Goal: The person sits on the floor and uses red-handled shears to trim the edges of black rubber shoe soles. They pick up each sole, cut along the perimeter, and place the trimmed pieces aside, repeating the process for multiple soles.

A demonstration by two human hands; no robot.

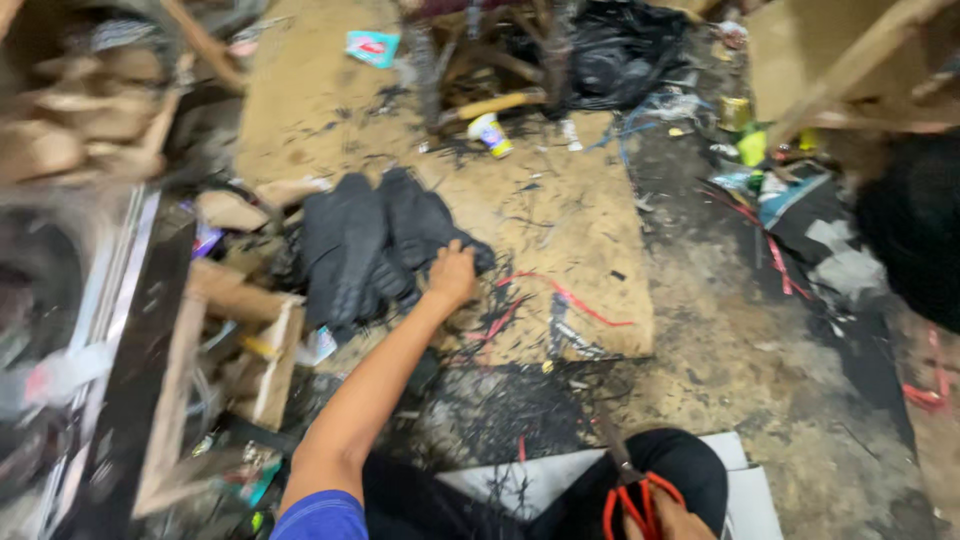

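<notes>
Left hand point(452, 275) grips black rubber pieces point(370, 245); right hand point(668, 520) clutches red-handled pliers point(632, 495).

The pile of moulded pieces point(370, 245) is matt black. The board point(560, 250) beneath is tan, streaked with black marks and red strips point(575, 300). The cutters point(632, 495) have orange-red handles. The sleeve point(322, 517) is blue.

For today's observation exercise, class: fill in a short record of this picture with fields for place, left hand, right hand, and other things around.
Place: cluttered floor with a brown board
Left hand: reaching out, gripping a pile of black pieces
Right hand: at the lower edge, holding red-handled pliers
Around: black bag, red strips, small cup, wood offcuts
</notes>
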